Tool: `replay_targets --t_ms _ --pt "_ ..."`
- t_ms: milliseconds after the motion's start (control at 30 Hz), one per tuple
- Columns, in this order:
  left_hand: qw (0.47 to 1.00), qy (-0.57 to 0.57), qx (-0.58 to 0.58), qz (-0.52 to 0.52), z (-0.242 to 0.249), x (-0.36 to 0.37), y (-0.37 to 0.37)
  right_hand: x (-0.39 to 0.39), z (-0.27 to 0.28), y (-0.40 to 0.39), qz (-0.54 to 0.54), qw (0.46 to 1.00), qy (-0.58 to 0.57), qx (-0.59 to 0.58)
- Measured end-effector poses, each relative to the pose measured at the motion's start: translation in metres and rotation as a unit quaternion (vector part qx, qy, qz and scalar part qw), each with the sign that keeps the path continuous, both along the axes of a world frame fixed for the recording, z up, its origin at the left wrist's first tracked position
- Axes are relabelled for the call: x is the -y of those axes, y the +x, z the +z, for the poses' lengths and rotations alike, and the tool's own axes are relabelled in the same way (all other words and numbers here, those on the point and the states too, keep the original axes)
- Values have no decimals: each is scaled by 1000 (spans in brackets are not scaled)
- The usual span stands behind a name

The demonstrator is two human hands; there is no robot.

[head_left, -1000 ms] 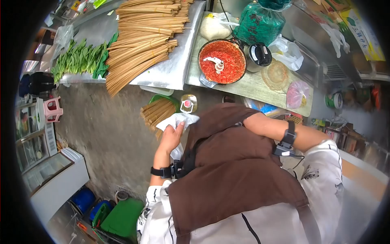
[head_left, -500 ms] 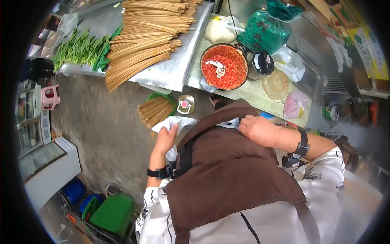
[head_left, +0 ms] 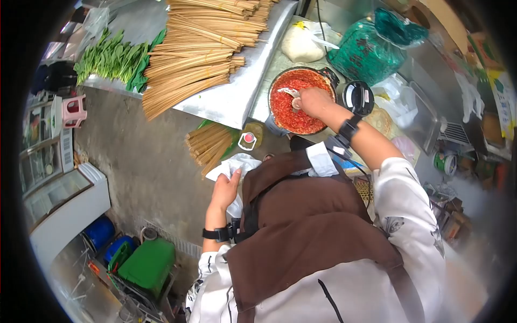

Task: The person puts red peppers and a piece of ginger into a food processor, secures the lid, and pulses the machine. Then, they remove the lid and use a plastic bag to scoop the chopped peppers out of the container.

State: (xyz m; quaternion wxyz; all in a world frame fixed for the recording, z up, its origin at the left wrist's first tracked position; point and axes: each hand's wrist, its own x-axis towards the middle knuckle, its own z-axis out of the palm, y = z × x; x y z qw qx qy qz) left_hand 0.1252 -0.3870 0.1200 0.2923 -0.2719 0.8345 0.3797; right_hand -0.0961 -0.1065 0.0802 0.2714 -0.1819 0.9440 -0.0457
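Note:
My right hand (head_left: 316,101) reaches down into a round chopper bowl (head_left: 271,110), its fingers closed at the hub of the chopper blade (head_left: 288,91). Finely chopped red chili (head_left: 295,123) surrounds the blade and fills much of the bowl. Lower on the left, my left hand (head_left: 223,192) is closed on a crumpled white plastic bag (head_left: 241,163), held beside my brown apron (head_left: 301,202). A piece of white tissue (head_left: 322,160) sticks out of the apron's pocket. Beside the bowl stands a chopper lid (head_left: 358,98) with a black top.
Bundles of bamboo skewers (head_left: 202,59) cover the metal table, with leafy greens (head_left: 113,62) to their left. A green bag (head_left: 363,51) and a white bag (head_left: 301,43) stand behind the bowl. Below are more skewers (head_left: 207,145) and an oil jug (head_left: 253,134).
My right hand has left the apron pocket and moved up and forward into the bowl, onto the blade. White tissue now shows at the pocket. My left hand keeps the white bag.

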Motion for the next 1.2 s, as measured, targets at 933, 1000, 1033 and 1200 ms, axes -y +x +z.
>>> replay_targets --t_ms 933,1000,1033,1200 --pt "981 -9 29 191 -18 -10 98 14 -126 -41 -1 978 67 198" --pt "981 -7 33 190 -19 -8 100 10 -113 -34 -11 981 34 192" --pt "981 -3 31 190 -22 -7 103 7 -111 -32 -22 982 19 188" --pt "982 -2 -4 189 -16 -4 98 -18 -121 -27 -11 981 7 196"
